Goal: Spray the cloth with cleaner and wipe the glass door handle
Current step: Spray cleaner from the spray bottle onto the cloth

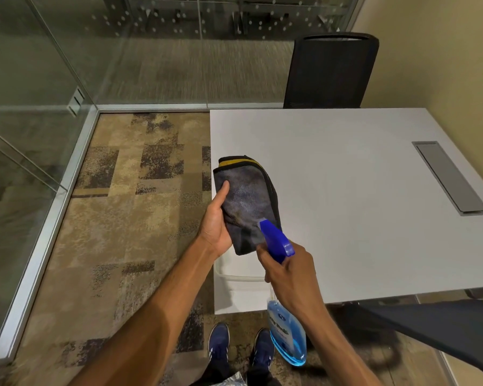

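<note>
Grey cloth [248, 201] held up over the white table's [346, 190] near corner, spray bottle [286, 330] aimed at it.

Left hand [216, 221] gripped the folded cloth by its left edge, thumb laid across the front, a yellow band showing at its top. Right hand [289, 271] was wrapped around the bottle's neck, its blue nozzle [275, 238] just beside the cloth's lower part, blue liquid in the bottle below. A black chair [332, 71] stood behind the table, glass walls [25, 79] to the left.

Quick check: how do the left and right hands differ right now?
The left hand holds the folded grey cloth, thumb on its face; the right hand grips the spray bottle at its blue head. The left hand is raised farther forward; the right hand sits nearer the body. Both hold something.
</note>
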Tool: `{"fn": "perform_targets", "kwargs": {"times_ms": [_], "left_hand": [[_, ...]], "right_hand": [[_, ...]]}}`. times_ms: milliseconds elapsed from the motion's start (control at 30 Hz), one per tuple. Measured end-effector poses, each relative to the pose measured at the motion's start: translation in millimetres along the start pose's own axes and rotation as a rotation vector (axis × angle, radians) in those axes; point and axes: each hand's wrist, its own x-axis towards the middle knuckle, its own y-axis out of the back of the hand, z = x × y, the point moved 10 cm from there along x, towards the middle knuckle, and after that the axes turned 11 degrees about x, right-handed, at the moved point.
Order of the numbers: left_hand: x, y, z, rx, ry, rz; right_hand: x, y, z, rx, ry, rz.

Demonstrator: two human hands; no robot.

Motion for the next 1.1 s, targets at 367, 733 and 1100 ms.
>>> {"fn": "perform_targets", "kwargs": {"times_ms": [367,733,1100], "left_hand": [[-1.8,1.3,1.8,0.002,0.014,0.002],[-13.9,25.9,26.4,-0.012,-0.034,0.018],[-30.6,70.4,19.5,-0.025,-0.014,0.14]], "right_hand": [[-3.4,16.2,-1.6,0.084,0.057,0.043],[17.4,53.5,-46.8,0.272,0.316,0.171],[57.6,20.3,21.3,0.294,0.309,0.251]]}}
